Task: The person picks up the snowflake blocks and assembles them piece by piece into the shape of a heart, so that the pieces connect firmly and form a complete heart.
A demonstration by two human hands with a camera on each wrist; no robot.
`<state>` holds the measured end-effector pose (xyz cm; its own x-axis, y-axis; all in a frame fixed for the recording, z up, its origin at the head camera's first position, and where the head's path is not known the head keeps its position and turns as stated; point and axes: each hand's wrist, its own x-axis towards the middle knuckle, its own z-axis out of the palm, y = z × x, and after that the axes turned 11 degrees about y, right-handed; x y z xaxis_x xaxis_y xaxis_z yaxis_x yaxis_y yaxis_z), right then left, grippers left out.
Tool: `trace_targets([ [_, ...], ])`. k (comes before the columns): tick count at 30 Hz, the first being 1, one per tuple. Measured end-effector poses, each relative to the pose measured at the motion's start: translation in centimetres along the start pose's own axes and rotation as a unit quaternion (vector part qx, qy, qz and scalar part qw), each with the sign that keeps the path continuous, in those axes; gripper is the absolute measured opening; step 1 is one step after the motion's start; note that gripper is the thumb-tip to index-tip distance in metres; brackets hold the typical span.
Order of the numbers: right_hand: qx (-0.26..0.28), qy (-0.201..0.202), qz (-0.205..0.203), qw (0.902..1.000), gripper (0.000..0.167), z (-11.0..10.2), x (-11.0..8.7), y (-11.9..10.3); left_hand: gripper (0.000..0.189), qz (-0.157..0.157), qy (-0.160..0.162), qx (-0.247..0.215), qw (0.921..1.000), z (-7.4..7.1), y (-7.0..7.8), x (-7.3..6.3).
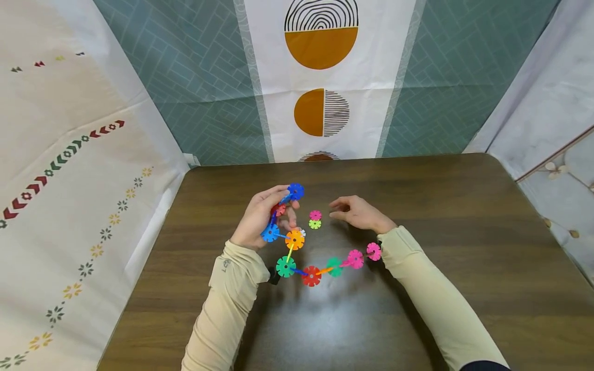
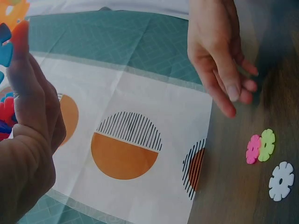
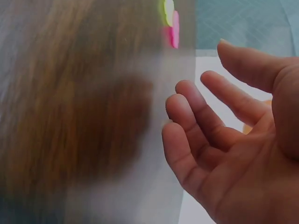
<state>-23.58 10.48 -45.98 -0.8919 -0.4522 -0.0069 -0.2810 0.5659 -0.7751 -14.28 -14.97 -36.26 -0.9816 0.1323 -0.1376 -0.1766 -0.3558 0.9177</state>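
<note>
My left hand (image 1: 257,219) grips one end of a chain of interlocking flower-shaped plastic discs (image 1: 311,276). Blue and red discs show among its fingers, with a dark blue disc (image 1: 296,191) at the top. From the palm the chain hangs in a curve through orange, green and red discs. Its far end, a pink disc (image 1: 373,251), lies beside the right sleeve. Over the table, my right hand (image 1: 362,212) holds nothing, its fingers loosely bent. Between the hands are a loose pink disc (image 2: 252,149), a yellow-green disc (image 2: 266,145) and a white disc (image 2: 281,181).
The brown wooden table (image 1: 464,247) extends on both sides of the arms. Behind its far edge hangs a green and white patterned cloth (image 1: 209,77). White patterned fabric (image 1: 69,180) covers the left side, and more hangs at the right.
</note>
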Motion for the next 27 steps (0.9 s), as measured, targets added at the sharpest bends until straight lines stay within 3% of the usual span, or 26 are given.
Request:
trace_targets([
  [6,-0.013,-0.007,-0.011,0.9998,0.047,1.3,0.9,-0.4,0.037,-0.005,0.010,-0.005,0.9999,0.3,-0.3,0.1],
  [16,-0.097,-0.012,-0.052,0.9938,0.055,3.2,1.8,-1.0,0.034,-0.014,0.001,-0.006,0.9999,1.0,-0.7,0.3],
  [21,-0.131,-0.004,-0.029,0.9909,0.050,3.9,1.9,-1.4,0.033,-0.025,0.001,-0.007,0.9997,1.1,-1.1,0.3],
  [27,-0.181,0.008,-0.031,0.9830,0.037,4.2,2.0,-1.7,0.034,-0.029,-0.001,-0.015,0.9995,1.3,-1.2,0.3],
])
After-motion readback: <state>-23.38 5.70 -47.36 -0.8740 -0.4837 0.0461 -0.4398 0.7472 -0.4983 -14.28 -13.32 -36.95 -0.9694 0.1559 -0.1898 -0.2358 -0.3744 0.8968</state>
